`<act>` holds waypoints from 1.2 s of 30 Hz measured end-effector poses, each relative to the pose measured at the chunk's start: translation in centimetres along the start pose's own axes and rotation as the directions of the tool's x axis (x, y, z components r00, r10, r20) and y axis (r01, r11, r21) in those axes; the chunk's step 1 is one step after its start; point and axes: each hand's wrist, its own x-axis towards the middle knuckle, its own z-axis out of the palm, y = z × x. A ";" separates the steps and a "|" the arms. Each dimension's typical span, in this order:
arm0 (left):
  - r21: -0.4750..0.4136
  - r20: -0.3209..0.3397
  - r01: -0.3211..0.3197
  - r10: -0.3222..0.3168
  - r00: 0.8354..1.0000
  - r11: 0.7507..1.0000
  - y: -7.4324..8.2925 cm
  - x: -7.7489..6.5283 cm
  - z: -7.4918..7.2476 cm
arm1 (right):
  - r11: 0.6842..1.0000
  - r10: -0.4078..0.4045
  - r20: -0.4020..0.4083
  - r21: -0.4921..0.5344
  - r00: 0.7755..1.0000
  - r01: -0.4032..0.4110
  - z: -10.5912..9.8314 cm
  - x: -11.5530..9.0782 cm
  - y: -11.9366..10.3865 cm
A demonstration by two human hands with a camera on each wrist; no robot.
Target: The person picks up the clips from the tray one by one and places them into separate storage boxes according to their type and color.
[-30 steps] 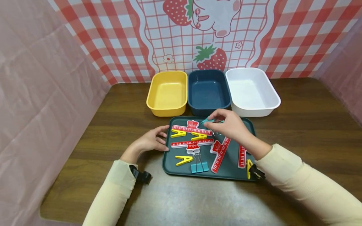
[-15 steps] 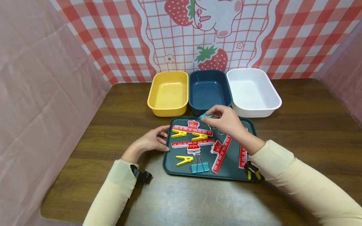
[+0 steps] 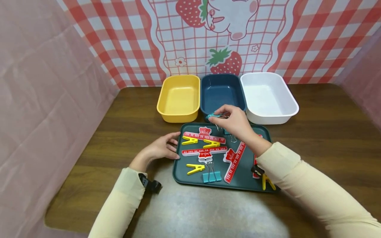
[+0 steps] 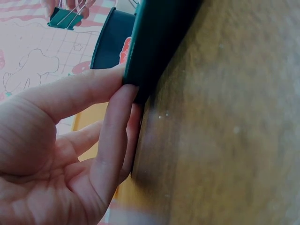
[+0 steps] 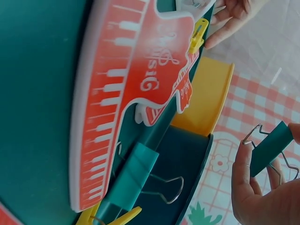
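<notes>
My right hand (image 3: 233,121) pinches a teal binder clip (image 3: 213,115) by thumb and fingertips, over the tray's far edge and in front of the blue bin. Its wire handles show in the right wrist view, where the clip (image 5: 271,149) is well apart from the tray. My left hand (image 3: 160,147) holds the left rim of the dark green tray (image 3: 182,170), thumb at the rim and a finger against its outer side. On the tray lie another teal binder clip (image 3: 212,177), a third binder clip (image 5: 133,176) partly under my right hand, several red piano-pattern clips (image 3: 235,162) and several yellow clothespins (image 3: 195,169).
Behind the tray, side by side, stand a yellow bin (image 3: 178,118), a dark blue bin (image 3: 223,76) and a white bin (image 3: 269,119). A checked strawberry cloth (image 3: 128,43) hangs right behind them. Wooden tabletop (image 3: 119,122) surrounds the tray.
My right hand has lifted the binder clip away from the tray's middle, toward the blue bin and slightly left. The left hand has stayed at the tray's rim.
</notes>
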 end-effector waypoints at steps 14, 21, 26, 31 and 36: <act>-0.004 0.006 -0.010 0.010 1.000 1.000 0.1 0.1 0.1 | 1.000 0.000 -0.055 0.000 0.998 0.000 1.0 1.4 -0.3; -0.003 0.005 0.017 -0.017 1.000 1.000 0.3 0.1 0.2 | 1.000 0.015 -0.069 0.006 0.998 -0.014 1.2 1.9 0.1; -0.002 0.005 0.017 -0.017 1.000 1.000 0.3 0.1 0.2 | 1.000 0.008 -0.085 0.007 0.996 -0.008 1.6 2.2 0.1; -0.009 0.009 0.008 -0.008 1.000 1.000 0.0 0.1 0.1 | 1.000 -0.001 -0.093 0.004 0.996 0.001 2.2 2.9 -0.2; -0.007 0.011 0.016 -0.016 1.000 1.000 0.2 0.0 0.1 | 1.000 -0.005 -0.099 0.012 0.995 0.007 2.6 3.4 -0.6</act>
